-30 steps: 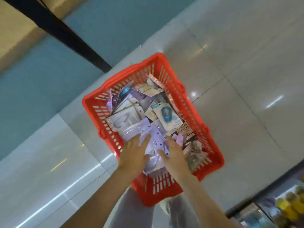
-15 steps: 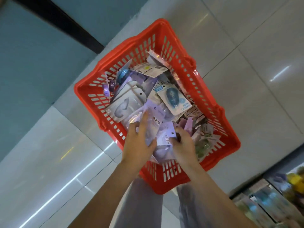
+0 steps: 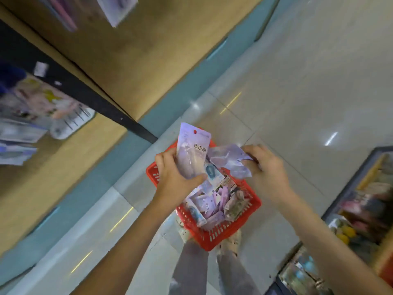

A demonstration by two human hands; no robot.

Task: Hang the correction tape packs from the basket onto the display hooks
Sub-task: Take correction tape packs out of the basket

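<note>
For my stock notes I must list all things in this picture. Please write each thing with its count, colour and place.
basket: one, red, on the floor
loose packs: many, mostly lilac, in the basket
upright pack: one, lilac, held over the basket
second pack: one, lilac, held beside it
floor: pale glossy tiles
shelf goods: blurred, far left, lower right
legs: two, grey trousers, by the basket
left hand: grips the upright pack
right hand: grips the second pack

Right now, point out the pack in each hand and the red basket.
Left-hand correction tape pack (image 3: 192,154): head view, middle of its printed face.
Right-hand correction tape pack (image 3: 227,160): head view, its crumpled front.
Red basket (image 3: 221,232): head view, near slotted wall.
</note>
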